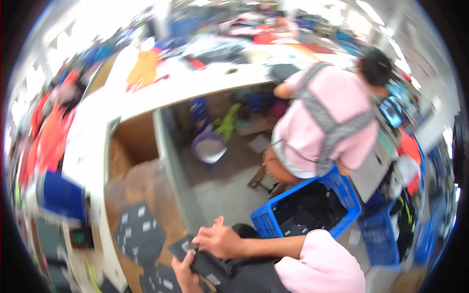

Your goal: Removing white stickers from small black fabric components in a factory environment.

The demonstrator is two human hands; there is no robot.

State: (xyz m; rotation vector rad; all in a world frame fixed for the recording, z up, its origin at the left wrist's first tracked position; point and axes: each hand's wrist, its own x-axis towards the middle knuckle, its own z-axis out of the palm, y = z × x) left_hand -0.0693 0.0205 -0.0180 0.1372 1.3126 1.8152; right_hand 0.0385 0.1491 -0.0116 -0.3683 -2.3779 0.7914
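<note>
A dark grey fabric piece with small white labels [204, 265] lies between my two hands, over my dark lap. My left hand [184, 274] grips its left edge, thumb on top. From the right, my right hand [223, 242] reaches across with bent fingers pinching the piece's upper part; one finger sticks up. What lies between those fingertips is too blurred to make out. Just left of my hands, more dark cut pieces with white labels [139, 232] rest on a brown wooden board [168, 210].
A blue plastic crate [266, 222] with black fabric stands to my right. Beyond it a co-worker in pink [332, 122] sits facing away. A long white table [195, 80] carries coloured garments; a purple bin [198, 146] is beneath. Another blue crate [378, 239] stands far right.
</note>
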